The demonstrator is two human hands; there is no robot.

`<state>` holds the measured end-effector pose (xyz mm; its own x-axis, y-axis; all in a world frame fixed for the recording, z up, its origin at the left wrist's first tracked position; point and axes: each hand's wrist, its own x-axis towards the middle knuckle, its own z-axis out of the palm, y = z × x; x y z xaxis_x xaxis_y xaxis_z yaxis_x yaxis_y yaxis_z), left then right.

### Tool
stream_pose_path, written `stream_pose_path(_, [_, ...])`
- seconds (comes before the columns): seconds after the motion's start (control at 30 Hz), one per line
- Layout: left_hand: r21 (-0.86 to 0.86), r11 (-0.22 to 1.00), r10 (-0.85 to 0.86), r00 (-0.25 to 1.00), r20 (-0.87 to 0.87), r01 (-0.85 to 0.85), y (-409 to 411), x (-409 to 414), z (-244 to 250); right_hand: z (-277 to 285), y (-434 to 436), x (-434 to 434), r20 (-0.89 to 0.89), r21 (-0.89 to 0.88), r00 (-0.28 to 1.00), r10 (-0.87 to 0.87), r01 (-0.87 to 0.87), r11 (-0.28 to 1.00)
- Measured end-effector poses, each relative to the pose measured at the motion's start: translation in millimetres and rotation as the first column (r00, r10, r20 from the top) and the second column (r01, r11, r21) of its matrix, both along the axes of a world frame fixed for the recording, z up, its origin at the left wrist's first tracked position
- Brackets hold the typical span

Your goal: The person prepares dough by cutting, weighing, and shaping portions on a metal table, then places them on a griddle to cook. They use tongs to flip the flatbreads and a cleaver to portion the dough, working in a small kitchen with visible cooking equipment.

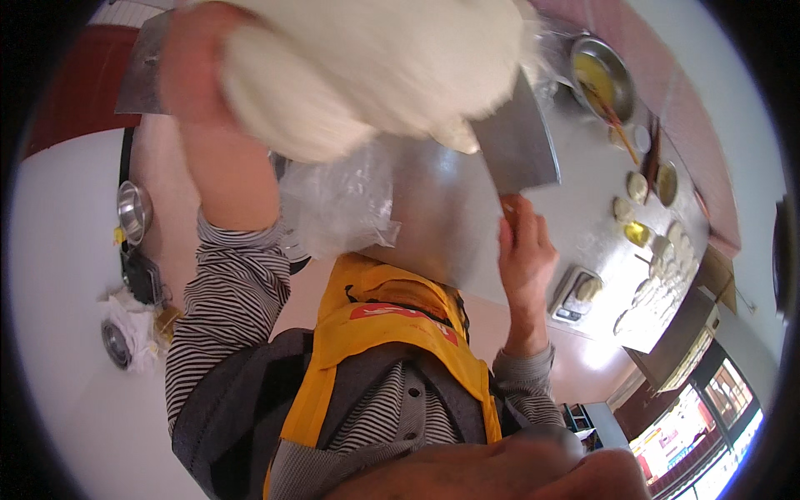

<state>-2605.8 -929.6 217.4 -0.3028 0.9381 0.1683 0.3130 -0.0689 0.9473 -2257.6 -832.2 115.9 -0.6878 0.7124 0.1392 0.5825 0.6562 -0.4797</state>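
A large mass of pale dough (387,62) fills the top middle, close to the camera and blurred by motion. My left hand (203,62) is raised at its left side, with the fingers partly hidden by the dough, and seems to hold it up. My right hand (527,240) is closed around the handle of a broad flat metal blade, probably a cleaver or dough cutter (522,140). The blade reaches up beside the dough's right edge. Below the dough, a clear plastic bag (340,194) lies at the near edge of the metal worktable (431,219).
A kitchen scale (572,294) bears a dough piece. Several dough pieces (650,300) lie at the right, near a jar of yellow oil (636,234). Beyond stand a metal bowl (603,78) of yellow liquid and a smaller bowl (666,184). Another metal bowl (134,212) is at the far left.
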Motion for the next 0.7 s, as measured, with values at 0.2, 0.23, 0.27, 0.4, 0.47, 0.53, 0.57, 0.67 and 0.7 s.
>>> stream_pose_path(0.2, [0.472, 0.868, -0.11, 0.986, -0.123, 0.156, 97, 179, -39, -4, -4, 231, 0.04, -0.003, 0.869, -0.492, 0.493, 0.87])
stream_pose_path(0.23, [0.478, 0.865, -0.012, 0.959, -0.285, 0.152, 103, 212, -56, 0, -4, 256, 0.024, -0.042, 0.855, -0.518, 0.519, 0.854])
stream_pose_path(0.27, [0.394, 0.875, -0.091, 0.895, -0.436, 0.281, 109, 245, -77, -10, -4, 283, -0.132, -0.046, 0.832, -0.539, 0.538, 0.842])
stream_pose_path(0.4, [-0.019, 0.892, -0.266, 0.49, -0.83, 0.451, 76, 346, -229, -3, -14, 303, -0.006, -0.138, 0.737, -0.676, 0.669, 0.73])
stream_pose_path(0.47, [-0.055, 0.87, -0.317, 0.472, -0.822, 0.489, 34, 366, -303, -22, -9, 298, -0.189, -0.266, 0.8, -0.57, 0.517, 0.814])
stream_pose_path(0.53, [-0.054, 0.895, -0.297, 0.503, -0.812, 0.442, 28, 371, -280, -28, -11, 270, -0.171, -0.368, 0.837, -0.52, 0.435, 0.822])
stream_pose_path(0.57, [-0.061, 0.905, -0.298, 0.527, -0.796, 0.42, 21, 373, -264, -38, -15, 253, -0.258, -0.385, 0.849, -0.462, 0.348, 0.855])
stream_pose_path(0.67, [-0.178, 0.939, -0.343, 0.78, -0.523, 0.294, -7, 349, -249, -48, -32, 170, -0.242, -0.5, 0.926, -0.291, 0.139, 0.855])
stream_pose_path(0.7, [-0.197, 0.944, -0.32, 0.881, -0.349, 0.265, -15, 334, -249, -56, -35, 139, -0.301, -0.499, 0.936, -0.182, 0.008, 0.867])
